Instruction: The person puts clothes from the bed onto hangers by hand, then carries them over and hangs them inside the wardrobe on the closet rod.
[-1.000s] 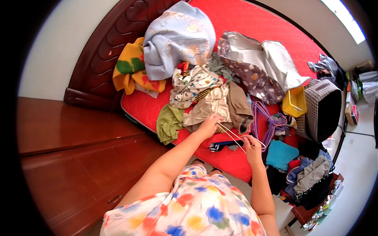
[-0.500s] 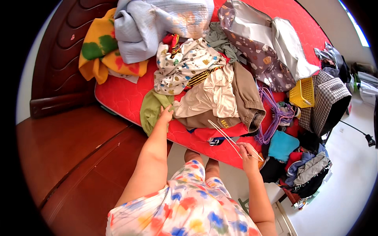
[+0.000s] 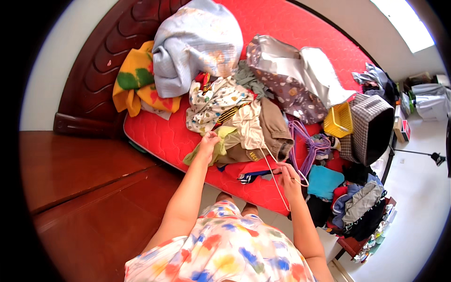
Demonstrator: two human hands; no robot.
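Note:
My left hand [image 3: 210,139] pinches a light green garment [image 3: 221,146], lifting part of it while the rest lies at the near side of the clothes pile. In my right hand [image 3: 289,179] is a thin pale clothes hanger [image 3: 282,193], held over the bed's near edge. Its far end points at the brown trousers [image 3: 275,123]. A cream garment [image 3: 247,126] lies partly over those trousers, beside a white patterned garment [image 3: 213,105]. Red cloth [image 3: 246,169] shows under the trousers.
Purple hangers [image 3: 307,152] lie bunched right of the pile, near a yellow basket [image 3: 338,119] and a checked storage box [image 3: 366,124]. Folded clothes [image 3: 352,202] are heaped at right. A light blue quilt [image 3: 197,47] and a grey patterned bag [image 3: 291,89] lie farther back on the red mattress [image 3: 159,136].
My left hand has raised the green garment and carried it rightward over the pile. The hanger in my right hand has tilted and shifted slightly left. The whole view has turned a little.

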